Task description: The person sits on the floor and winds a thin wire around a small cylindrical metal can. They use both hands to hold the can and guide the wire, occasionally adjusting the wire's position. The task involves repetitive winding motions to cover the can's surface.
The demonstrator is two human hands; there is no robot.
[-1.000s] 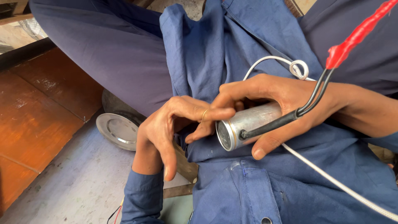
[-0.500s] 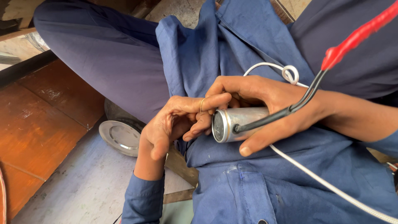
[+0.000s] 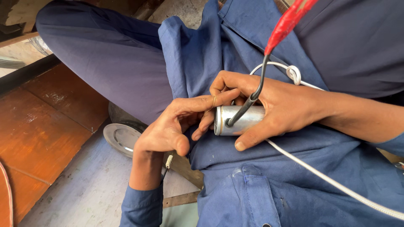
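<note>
Since the frame half a second ago: little change. The right hand still wraps the metal cylinder, and the left hand still meets it from the left; the left fingers now lie stretched further along the right hand's knuckles, thumb tip lower.

Count: one metal cylinder, one black wire, one red sleeve on that wire, one white cord with a knot, one round metal disc on the floor, two hands.

Cylinder sits at frame centre, over the lap of the blue garment. Long axis runs near horizontal, tilted slightly; rimmed flat end faces left, toward the left hand. Black wire enters that end face and rises to upper right, into the red sleeve.

Right fingers clamped around the cylinder body, thumb beneath. Left fingers curled together, index tip touching the right hand just above the cylinder's rim; holding nothing that I can tell.

White cord runs from the knot down to lower right.
</note>
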